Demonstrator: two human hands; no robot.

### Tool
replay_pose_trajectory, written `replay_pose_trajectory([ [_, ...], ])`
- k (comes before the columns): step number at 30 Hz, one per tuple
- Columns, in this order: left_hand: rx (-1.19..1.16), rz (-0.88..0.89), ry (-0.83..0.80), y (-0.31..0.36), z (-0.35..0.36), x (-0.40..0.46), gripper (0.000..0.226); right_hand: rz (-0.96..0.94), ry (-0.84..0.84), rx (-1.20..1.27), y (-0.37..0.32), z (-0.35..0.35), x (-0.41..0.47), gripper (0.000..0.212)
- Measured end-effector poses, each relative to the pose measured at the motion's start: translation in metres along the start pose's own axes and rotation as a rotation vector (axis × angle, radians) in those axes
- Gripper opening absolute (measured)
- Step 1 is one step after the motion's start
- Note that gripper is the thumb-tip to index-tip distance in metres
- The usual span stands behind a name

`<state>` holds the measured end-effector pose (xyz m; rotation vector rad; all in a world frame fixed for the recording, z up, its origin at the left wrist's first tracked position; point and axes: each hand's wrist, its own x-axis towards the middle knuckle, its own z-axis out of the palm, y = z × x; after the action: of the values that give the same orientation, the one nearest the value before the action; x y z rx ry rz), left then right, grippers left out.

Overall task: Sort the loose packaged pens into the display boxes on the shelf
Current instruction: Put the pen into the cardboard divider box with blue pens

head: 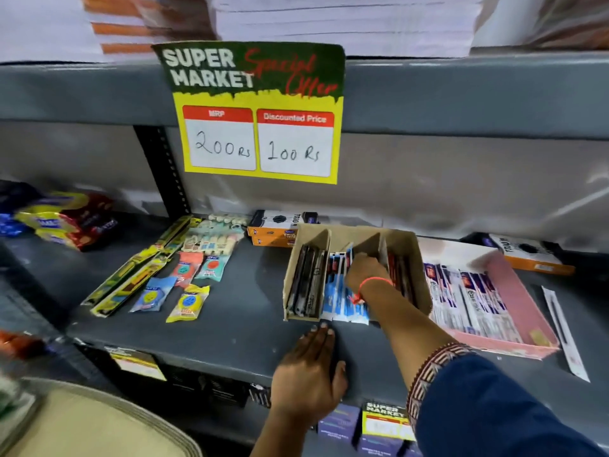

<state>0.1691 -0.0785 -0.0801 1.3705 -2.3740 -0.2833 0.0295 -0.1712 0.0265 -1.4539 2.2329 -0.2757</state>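
Head view: right hand (364,270) seemingly among boxed pens (342,291).

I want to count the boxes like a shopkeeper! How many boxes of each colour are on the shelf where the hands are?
Brown divided display box: 1
Pink display box: 1
Orange, black and white boxes: 3, two stacked at the back, one at the far right
Total: 5 boxes. The right hand is reaching into the brown one.

grey shelf (230,324), pink box (524,291), yellow sign (260,110)
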Motion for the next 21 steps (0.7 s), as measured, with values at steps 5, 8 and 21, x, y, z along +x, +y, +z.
replay_pose_trajectory([
  [5,0.057,-0.001,-0.007,-0.002,0.003,0.003,0.054,-0.023,0.049,-0.090,0.001,0.002,0.002,0.043],
  [8,0.075,-0.014,-0.035,-0.001,0.001,0.005,0.056,-0.063,0.098,-0.132,0.000,-0.001,-0.004,0.037],
  [21,0.188,-0.042,-0.082,0.015,-0.005,0.005,0.089,0.053,0.552,0.412,0.092,-0.066,-0.045,0.022],
])
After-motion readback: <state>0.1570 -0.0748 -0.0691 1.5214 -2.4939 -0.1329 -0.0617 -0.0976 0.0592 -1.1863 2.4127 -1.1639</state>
